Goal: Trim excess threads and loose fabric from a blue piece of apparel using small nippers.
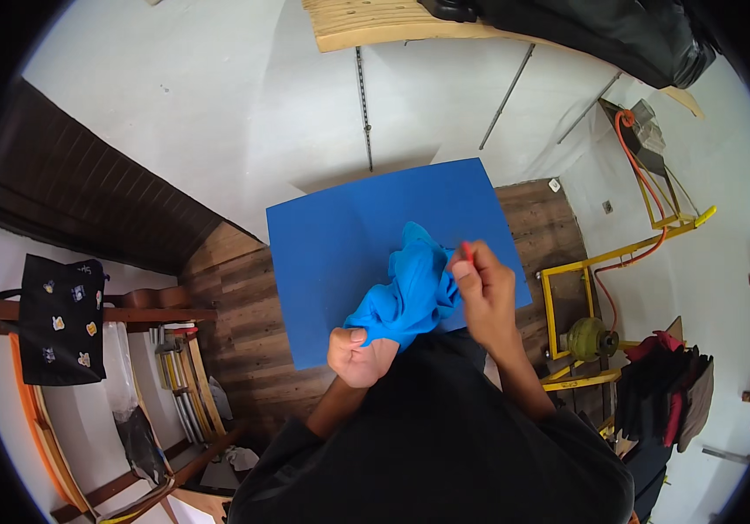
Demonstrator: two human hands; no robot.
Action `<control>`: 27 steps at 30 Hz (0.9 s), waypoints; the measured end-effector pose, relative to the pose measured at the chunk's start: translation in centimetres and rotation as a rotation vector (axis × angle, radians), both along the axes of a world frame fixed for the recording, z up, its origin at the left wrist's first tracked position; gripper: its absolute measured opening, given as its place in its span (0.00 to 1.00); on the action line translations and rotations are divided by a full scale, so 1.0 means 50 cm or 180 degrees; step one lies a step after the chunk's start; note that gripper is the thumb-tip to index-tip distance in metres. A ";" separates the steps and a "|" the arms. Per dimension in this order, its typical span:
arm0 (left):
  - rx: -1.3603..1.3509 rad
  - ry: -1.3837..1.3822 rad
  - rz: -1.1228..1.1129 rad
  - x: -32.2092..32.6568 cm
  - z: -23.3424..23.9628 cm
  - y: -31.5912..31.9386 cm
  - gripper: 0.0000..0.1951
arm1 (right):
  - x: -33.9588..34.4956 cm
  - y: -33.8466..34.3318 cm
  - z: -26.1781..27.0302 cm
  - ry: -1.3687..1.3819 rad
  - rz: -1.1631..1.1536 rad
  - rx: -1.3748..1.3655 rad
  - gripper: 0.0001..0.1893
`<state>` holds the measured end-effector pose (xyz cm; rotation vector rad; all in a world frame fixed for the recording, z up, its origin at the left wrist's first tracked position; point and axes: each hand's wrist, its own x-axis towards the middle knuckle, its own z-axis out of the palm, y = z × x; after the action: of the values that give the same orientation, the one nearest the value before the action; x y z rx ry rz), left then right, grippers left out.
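Observation:
Bright blue fabric hangs bunched and folded over the near part of a darker blue tabletop. My left hand pinches its lower left edge between thumb and fingers, palm turned up. Beside the cloth's right side, my right hand is closed around a small red tool. Only a short red piece of that tool shows, so its kind is unclear. The right fingertips are close to the fabric; whether they touch it is hard to tell.
At right stands a yellow metal frame with a red hose and a green round tank. Folded garments are stacked nearby. A black tote bag hangs on a wooden rack at left. Above, a wooden shelf carries black plastic bags.

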<state>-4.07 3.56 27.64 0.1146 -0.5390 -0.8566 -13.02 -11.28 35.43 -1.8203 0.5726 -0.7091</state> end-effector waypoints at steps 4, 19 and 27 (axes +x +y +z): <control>-0.0189 -0.0007 0.0090 0.001 0.021 -0.006 0.30 | 0.025 -0.018 -0.016 -0.0178 0.0221 0.0413 0.09; 0.0164 -0.0081 -0.0154 -0.002 0.017 -0.021 0.32 | -0.004 -0.046 0.038 0.0325 -0.0087 -0.0943 0.15; 0.0402 -0.0489 -0.0127 -0.003 -0.020 -0.037 0.29 | -0.025 0.022 0.024 0.0506 0.0440 -0.1728 0.16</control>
<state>-4.20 1.69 26.66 0.2876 -0.6326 -0.9257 -14.25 -10.16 36.62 -2.4117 0.3694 -0.6701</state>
